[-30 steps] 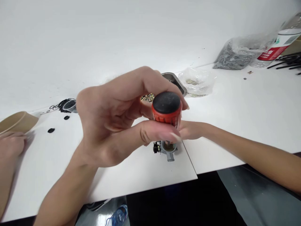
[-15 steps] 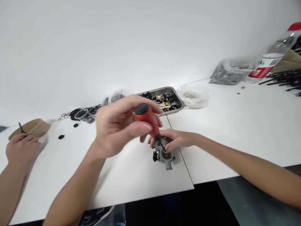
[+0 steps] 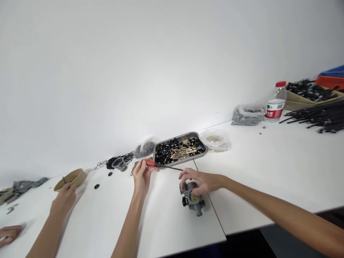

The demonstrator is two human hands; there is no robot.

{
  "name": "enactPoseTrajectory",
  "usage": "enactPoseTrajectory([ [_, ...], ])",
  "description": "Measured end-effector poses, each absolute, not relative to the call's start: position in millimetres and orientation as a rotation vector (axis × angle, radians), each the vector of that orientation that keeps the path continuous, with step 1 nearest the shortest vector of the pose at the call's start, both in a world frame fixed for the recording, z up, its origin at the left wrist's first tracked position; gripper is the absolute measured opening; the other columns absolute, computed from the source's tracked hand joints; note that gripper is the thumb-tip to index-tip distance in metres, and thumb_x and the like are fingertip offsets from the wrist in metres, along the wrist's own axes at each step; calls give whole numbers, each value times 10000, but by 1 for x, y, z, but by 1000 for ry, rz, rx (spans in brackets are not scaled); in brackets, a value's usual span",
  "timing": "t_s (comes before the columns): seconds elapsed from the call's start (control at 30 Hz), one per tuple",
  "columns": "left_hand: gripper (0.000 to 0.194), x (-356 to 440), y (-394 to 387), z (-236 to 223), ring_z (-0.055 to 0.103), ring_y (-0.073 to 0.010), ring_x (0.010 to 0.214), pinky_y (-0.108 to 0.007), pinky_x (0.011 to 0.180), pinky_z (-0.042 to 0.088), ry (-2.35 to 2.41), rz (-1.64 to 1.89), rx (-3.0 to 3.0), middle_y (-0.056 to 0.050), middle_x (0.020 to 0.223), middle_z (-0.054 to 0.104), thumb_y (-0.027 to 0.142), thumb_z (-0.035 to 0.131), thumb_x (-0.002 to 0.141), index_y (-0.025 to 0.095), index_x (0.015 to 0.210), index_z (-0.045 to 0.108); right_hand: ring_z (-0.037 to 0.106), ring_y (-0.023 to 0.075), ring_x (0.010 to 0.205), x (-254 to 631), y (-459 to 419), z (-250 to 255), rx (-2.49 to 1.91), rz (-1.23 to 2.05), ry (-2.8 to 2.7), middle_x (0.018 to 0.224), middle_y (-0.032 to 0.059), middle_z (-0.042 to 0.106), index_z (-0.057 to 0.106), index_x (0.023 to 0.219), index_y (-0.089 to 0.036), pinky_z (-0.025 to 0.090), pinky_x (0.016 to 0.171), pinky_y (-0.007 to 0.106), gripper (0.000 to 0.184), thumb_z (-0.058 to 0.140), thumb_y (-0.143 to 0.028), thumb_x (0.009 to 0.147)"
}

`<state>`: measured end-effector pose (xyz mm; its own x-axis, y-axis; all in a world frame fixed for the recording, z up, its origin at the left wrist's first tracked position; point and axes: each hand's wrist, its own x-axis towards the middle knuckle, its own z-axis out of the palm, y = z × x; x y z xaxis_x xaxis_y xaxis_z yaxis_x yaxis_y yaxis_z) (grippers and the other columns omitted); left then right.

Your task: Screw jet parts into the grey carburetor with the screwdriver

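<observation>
A red-handled screwdriver [image 3: 151, 163] is in my left hand [image 3: 142, 177], its fingers closed on the handle. The long dark shaft points right, across the front of the metal tray and towards my other hand. My right hand [image 3: 202, 181] is bent over a grey metal carburetor [image 3: 198, 206] on the white table, gripping its upper part. The round opening of the carburetor faces up with brass-coloured metal inside, and a black knob sticks out on its left side. The thumb partly covers the opening.
A metal tray [image 3: 180, 161] of black and brass parts stands behind, between plastic bags [image 3: 218, 140]. Further right are a bottle [image 3: 274, 107] and black tubes [image 3: 319, 116]. At left, a co-worker's hand [image 3: 63, 198] is at a tan bowl [image 3: 78, 178]; another hand [image 3: 10, 234] lies lower left.
My left hand has taken the screwdriver up and left, off the carburetor, and its shaft has swung to near level. My right hand stays on the carburetor. The view has tilted upward.
</observation>
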<state>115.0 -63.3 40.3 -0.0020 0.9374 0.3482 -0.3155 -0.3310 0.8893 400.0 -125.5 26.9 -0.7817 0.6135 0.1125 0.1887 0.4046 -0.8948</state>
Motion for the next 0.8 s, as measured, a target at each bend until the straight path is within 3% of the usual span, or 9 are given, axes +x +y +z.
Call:
enactPoseTrajectory([
  [0.07,349,101,-63,24,667,-170,590,-321,595,583,802,1582,1146,-50,760,694,446,740,768,145,921,652,406,256,1301,402,-136,39,-741,1213,-2263,1351,72,419,644,1151,-246,320,1123,449,362,675,-445,850],
  [0.17,403,87,-67,10,679,-187,628,-344,631,594,842,1582,1094,-51,739,690,481,775,708,143,879,638,525,220,1108,398,-156,48,-903,1097,-2295,1271,74,457,615,1193,-252,452,974,388,469,692,-528,822],
  [0.23,398,84,-71,6,695,-218,670,-375,659,602,839,1583,1105,-62,715,678,467,796,683,135,821,623,552,206,994,391,-168,46,-1003,997,-2381,1236,83,476,622,1181,-237,488,847,341,509,754,-497,764],
  [0.33,382,86,-78,4,708,-255,706,-399,662,599,810,1588,1124,-65,688,659,482,772,709,150,756,590,523,235,1056,380,-181,36,-1015,685,-2491,1159,89,519,659,1048,-198,461,878,354,301,746,-322,788],
  [0.43,356,87,-87,4,710,-266,700,-383,630,583,768,1549,1148,-60,651,636,470,723,773,173,679,549,525,223,1016,379,-187,34,-1011,550,-2548,1086,85,542,637,962,-169,449,834,340,178,700,-277,835],
  [0.63,320,79,-103,3,660,-232,539,-317,510,540,704,1454,1190,-49,517,563,383,689,814,178,619,539,533,169,835,423,-192,55,-1275,596,-2471,1132,88,536,611,1085,-169,435,737,313,247,557,-332,906],
  [0.8,225,74,-106,-4,647,-214,495,-284,456,533,702,1459,1142,-99,605,647,314,664,827,138,697,613,544,182,842,502,-187,55,-1556,471,-2290,1187,108,544,595,1055,-168,437,777,326,263,542,-344,866],
])
